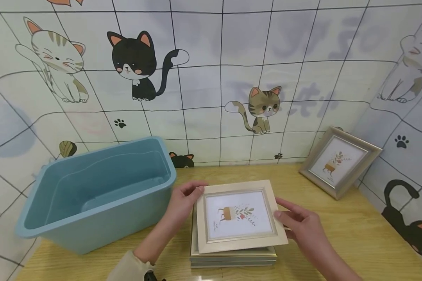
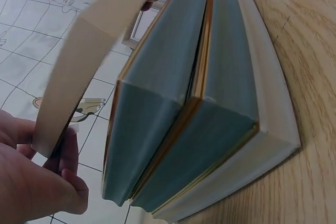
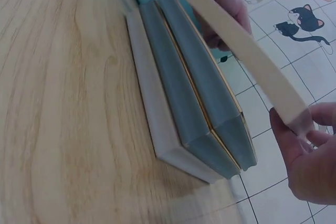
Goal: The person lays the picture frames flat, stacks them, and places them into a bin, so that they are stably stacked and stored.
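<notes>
A cream picture frame point(image 1: 240, 244) with a plant print is held above a stack of picture frames point(image 1: 232, 260). My left hand point(image 1: 183, 203) pinches its left edge near the upper corner, and my right hand point(image 1: 302, 224) pinches the right edge. In both wrist views a gap separates the held frame point(image 2: 79, 61) from the stack. The stack shows blue-grey sides with gold edges point(image 3: 197, 72) and a whitish frame point(image 3: 157, 98) at the bottom, resting on the wooden table.
A blue plastic tub point(image 1: 102, 218) stands at the left, with nothing seen inside. At the back right a silvery-beige picture frame point(image 1: 337, 191) leans against the wall covering point(image 1: 204, 86), which carries printed cats and grid lines. Pale wood grain marks the table point(image 1: 337, 230).
</notes>
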The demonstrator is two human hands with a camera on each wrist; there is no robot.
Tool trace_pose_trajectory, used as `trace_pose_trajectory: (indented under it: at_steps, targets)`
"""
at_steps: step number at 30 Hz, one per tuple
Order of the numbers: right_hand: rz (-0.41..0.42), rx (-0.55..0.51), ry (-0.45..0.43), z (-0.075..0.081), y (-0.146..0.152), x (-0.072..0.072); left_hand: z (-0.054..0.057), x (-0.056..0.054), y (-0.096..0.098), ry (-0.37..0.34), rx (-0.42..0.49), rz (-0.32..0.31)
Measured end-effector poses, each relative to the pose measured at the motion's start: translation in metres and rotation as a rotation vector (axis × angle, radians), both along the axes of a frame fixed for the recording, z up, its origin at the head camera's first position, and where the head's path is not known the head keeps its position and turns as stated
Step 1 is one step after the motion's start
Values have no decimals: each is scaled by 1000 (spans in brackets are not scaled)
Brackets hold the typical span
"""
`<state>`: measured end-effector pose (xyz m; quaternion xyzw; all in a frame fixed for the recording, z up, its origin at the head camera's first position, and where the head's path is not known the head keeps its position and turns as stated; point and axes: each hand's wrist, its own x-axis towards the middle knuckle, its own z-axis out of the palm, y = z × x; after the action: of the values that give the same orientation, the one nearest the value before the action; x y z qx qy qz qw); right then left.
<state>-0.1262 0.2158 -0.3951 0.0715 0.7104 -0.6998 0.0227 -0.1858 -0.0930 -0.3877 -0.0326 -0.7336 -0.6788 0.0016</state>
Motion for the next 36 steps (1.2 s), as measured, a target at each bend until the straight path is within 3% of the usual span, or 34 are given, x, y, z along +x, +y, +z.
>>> trace_pose_trajectory:
  at_steps: [7,12,19,30,36]
  targets:
    - [43,142,-18,-2,-3,6,-8,-5,-2,-21,-61,15]
    - [66,217,-28,-8,-6,5,-17,-7,-2,21,-111,45]
    - [80,281,17,-11,-9,5,-25,-10,-2,49,-112,57]
    - [104,268,15,-14,-10,9,-31,-10,4,110,-209,145]
    - [111,280,-5,-15,-10,9,-34,-8,5,106,-254,163]
